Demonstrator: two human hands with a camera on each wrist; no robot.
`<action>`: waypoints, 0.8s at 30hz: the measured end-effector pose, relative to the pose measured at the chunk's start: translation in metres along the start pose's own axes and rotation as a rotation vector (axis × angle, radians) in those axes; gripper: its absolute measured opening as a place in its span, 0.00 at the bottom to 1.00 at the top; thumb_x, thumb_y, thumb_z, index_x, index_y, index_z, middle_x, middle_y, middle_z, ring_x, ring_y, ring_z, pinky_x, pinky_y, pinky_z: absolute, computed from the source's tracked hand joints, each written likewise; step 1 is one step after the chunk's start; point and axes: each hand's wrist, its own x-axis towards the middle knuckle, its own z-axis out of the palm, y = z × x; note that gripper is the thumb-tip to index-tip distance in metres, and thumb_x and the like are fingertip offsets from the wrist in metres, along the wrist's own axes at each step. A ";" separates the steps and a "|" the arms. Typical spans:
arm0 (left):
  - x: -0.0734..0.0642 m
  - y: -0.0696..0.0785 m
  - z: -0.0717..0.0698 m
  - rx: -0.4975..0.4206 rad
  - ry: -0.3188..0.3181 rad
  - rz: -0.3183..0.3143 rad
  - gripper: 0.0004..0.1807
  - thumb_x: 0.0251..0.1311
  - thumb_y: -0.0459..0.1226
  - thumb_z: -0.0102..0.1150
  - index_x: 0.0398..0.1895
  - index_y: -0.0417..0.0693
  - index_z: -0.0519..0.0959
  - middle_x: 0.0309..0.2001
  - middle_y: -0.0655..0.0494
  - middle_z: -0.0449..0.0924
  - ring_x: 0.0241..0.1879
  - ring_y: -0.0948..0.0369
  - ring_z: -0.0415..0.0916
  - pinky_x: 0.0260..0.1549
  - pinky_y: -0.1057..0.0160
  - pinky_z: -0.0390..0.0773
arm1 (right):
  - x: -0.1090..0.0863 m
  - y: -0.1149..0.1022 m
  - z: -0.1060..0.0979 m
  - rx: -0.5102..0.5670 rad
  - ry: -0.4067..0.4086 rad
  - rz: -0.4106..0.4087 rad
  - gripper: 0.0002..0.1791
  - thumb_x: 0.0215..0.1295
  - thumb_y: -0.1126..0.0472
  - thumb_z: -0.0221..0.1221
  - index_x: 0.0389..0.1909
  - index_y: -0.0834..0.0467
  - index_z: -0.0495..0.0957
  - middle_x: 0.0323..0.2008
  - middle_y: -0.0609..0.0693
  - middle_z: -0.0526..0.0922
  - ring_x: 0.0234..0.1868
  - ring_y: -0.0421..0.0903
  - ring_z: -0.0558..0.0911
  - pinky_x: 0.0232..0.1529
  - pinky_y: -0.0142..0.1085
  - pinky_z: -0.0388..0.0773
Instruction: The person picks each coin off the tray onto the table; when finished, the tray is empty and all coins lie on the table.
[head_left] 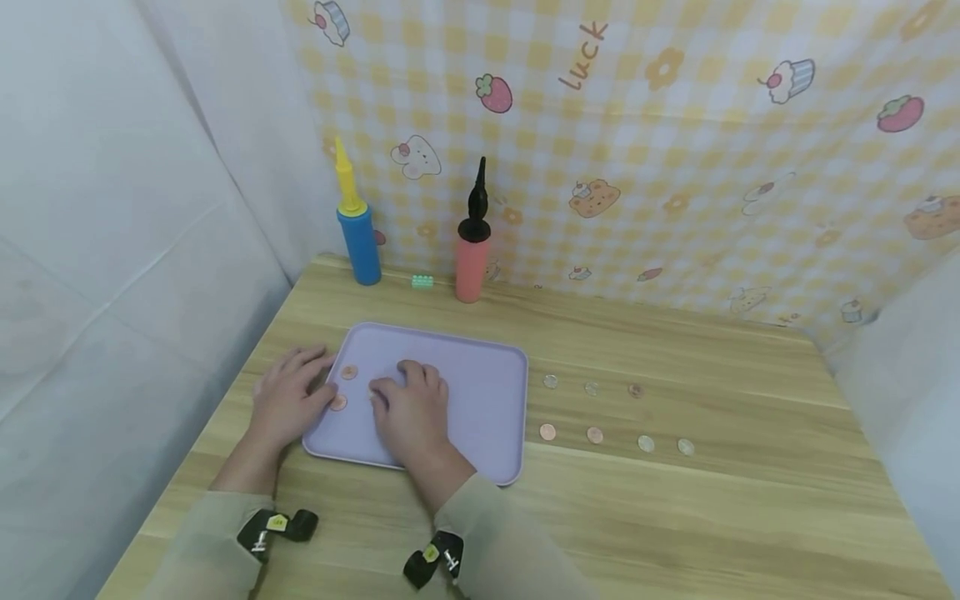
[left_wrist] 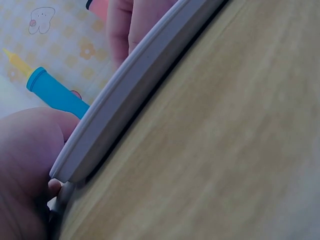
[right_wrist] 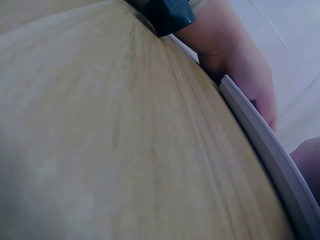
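From my seat, the wooden table (head_left: pixel 712 533) gives the most room to move on its right side, past the coins; its left edge runs close by the hands. The lavender tray (head_left: pixel 483 387) sits left of middle, its raised rim something to clear when crossing. Behind it I see a pink pump (head_left: pixel 471 268) and a blue pump (head_left: pixel 360 246) standing upright, apart from the rim. The left hand (head_left: pixel 287 398) rests relaxed over the tray's left rim; the right hand (head_left: pixel 414 410) is over the tray, thumb and index finger seeming to pinch a pale coin (head_left: pixel 372 393). A green block (head_left: pixel 422 282) lies between the pumps. I'd judge the coin handling partway: two copper coins (head_left: pixel 349 372) lie in the tray's left part, and seven table coins (head_left: pixel 595 435), in rows of three and four, look left to gather
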 end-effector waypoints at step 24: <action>0.000 -0.003 0.000 -0.003 -0.004 0.002 0.28 0.71 0.42 0.60 0.71 0.42 0.77 0.78 0.39 0.66 0.79 0.33 0.51 0.65 0.20 0.48 | -0.001 0.002 -0.006 0.145 0.041 -0.138 0.05 0.69 0.55 0.71 0.42 0.41 0.90 0.45 0.32 0.90 0.56 0.41 0.79 0.60 0.43 0.72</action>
